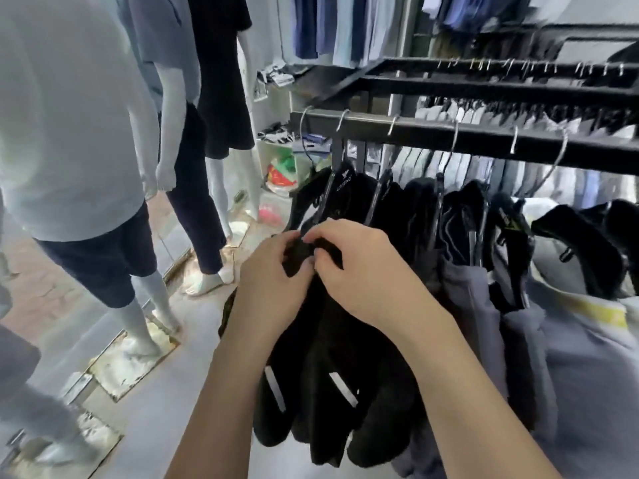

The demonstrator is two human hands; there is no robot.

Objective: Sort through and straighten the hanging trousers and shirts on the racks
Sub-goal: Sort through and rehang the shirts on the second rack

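Observation:
Black trousers (pixel 321 375) with two pale reflective strips hang from a black hanger at the left end of a dark rail (pixel 484 138). My left hand (pixel 273 281) and my right hand (pixel 359 267) meet at the waistband, each pinching the black cloth just below the hanger. More black garments (pixel 390 209) hang to the right on metal hooks, then grey trousers (pixel 477 305) and a pale grey piece with a yellow patch (pixel 601 340).
Several mannequins (pixel 79 133) in pale shirts and dark shorts stand on plates on the floor to the left. A second rail (pixel 501 86) with folded clothes runs behind. Blue shirts (pixel 339 25) hang on the back wall. Coloured bags (pixel 281 172) lie on the floor.

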